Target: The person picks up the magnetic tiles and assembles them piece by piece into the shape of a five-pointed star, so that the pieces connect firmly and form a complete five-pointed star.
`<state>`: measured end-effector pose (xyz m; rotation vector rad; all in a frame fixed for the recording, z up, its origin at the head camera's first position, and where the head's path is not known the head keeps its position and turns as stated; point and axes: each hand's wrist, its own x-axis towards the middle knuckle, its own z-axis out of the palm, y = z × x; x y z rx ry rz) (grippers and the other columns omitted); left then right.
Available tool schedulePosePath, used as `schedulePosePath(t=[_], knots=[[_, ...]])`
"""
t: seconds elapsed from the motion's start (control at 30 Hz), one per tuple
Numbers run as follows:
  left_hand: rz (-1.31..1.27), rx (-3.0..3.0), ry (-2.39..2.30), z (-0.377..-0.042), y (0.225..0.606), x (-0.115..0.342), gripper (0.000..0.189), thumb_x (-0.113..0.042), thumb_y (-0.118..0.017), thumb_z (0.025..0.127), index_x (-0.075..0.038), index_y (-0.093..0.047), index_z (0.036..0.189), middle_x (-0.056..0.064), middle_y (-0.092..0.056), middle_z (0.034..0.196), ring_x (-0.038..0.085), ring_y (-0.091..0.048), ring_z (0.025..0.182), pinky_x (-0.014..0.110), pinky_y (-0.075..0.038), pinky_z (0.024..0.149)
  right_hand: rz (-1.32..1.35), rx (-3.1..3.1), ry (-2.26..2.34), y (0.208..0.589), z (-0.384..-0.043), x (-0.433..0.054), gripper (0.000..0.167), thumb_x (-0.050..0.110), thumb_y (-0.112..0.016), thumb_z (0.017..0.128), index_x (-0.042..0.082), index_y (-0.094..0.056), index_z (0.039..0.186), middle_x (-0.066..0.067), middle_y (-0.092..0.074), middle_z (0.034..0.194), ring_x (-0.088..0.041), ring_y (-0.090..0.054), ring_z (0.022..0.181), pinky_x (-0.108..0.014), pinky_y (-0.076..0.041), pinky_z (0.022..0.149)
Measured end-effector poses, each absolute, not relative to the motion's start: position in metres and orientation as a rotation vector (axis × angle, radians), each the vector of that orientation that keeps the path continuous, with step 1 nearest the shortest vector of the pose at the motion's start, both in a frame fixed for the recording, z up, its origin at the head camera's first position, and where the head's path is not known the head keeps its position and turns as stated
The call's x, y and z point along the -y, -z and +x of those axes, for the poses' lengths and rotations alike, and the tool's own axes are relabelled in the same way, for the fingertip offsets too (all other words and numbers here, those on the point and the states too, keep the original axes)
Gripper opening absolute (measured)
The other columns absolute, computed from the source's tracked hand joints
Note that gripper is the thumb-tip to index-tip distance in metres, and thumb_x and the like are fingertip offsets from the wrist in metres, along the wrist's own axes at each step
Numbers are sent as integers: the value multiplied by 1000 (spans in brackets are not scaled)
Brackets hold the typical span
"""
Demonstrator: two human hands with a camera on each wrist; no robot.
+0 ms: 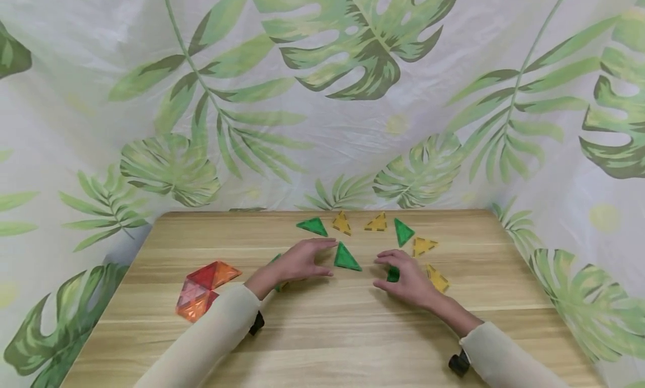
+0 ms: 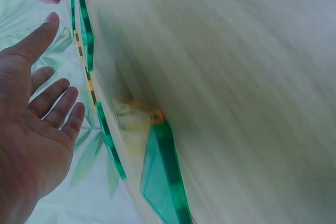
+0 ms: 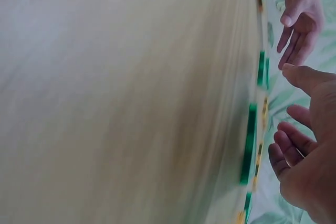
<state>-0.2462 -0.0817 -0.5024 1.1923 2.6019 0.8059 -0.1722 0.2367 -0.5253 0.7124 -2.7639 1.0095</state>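
Observation:
My left hand (image 1: 302,260) hovers over the left middle of the wooden table (image 1: 332,343), thumb and fingers spread apart with nothing between them. Just right of its fingertips lies a green triangular magnetic tile (image 1: 346,257), flat on the wood. On the other side of that tile is my right hand (image 1: 408,279), its fingers loosely bent and holding nothing. Another green triangular tile (image 1: 393,274) shows through the gap between the right thumb and fingers. Partly hidden beneath the left hand are a green tile (image 2: 164,177) and a yellow tile (image 2: 131,121).
An arc of tiles runs behind the hands: green (image 1: 313,226), yellow (image 1: 342,223), yellow (image 1: 377,222), green (image 1: 403,232) and yellow (image 1: 425,246). One yellow tile (image 1: 437,279) sits beside the right wrist. Red and orange tiles (image 1: 204,281) form a cluster left, partly behind the left sleeve.

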Motion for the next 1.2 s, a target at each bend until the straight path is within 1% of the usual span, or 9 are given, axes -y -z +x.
schedulePosePath(t=[0.13, 0.3, 0.57, 0.7, 0.9, 1.03, 1.2], knots=[[1184, -2596, -804, -250, 502, 72, 77, -25, -87, 91, 2, -51, 154, 18, -52, 158, 35, -50, 146, 47, -40, 121, 609, 2780, -942, 527, -172, -250, 57, 24, -94, 81, 0, -73, 128, -15, -66, 134, -37, -60, 128, -56, -53, 105], [1133, -2582, -797, -255, 505, 63, 78, -24, -87, 91, 1, -50, 155, 17, -51, 159, 34, -49, 147, 45, -40, 122, 531, 2741, -891, 531, -170, -259, 61, 25, -99, 74, -3, -74, 123, -19, -67, 129, -39, -63, 120, -57, -55, 100], [1138, -2579, -828, -261, 515, 55, 77, -24, -87, 91, 2, -51, 153, 18, -52, 158, 33, -49, 147, 45, -41, 121, 395, 2766, -851, 539, -165, -261, 73, 38, -100, 70, -1, -73, 125, -17, -67, 127, -35, -63, 115, -54, -58, 93], [1149, -2582, -849, -262, 519, 52, 75, -21, -88, 89, 4, -53, 151, 20, -55, 155, 34, -51, 145, 45, -42, 120, 354, 2776, -831, 542, -164, -259, 77, 40, -102, 67, -2, -72, 125, -18, -67, 125, -35, -63, 113, -53, -58, 92], [1135, -2604, -819, -266, 521, 50, 72, -19, -88, 90, 4, -55, 149, 19, -57, 153, 34, -52, 144, 44, -42, 121, 341, 2771, -803, 543, -165, -255, 76, 37, -102, 66, -3, -72, 124, -18, -68, 121, -35, -64, 110, -53, -58, 90], [1126, -2609, -807, -268, 521, 49, 70, -18, -88, 89, 5, -57, 147, 19, -59, 150, 34, -54, 142, 44, -43, 119, 344, 2772, -790, 543, -165, -253, 72, 36, -101, 68, -2, -73, 122, -18, -68, 121, -36, -64, 111, -55, -57, 92], [1106, -2612, -803, -269, 520, 49, 69, -19, -89, 89, 3, -58, 147, 17, -62, 148, 33, -57, 140, 43, -45, 118, 347, 2765, -779, 544, -164, -252, 69, 34, -100, 69, -3, -74, 121, -19, -69, 121, -37, -64, 112, -56, -56, 93]])
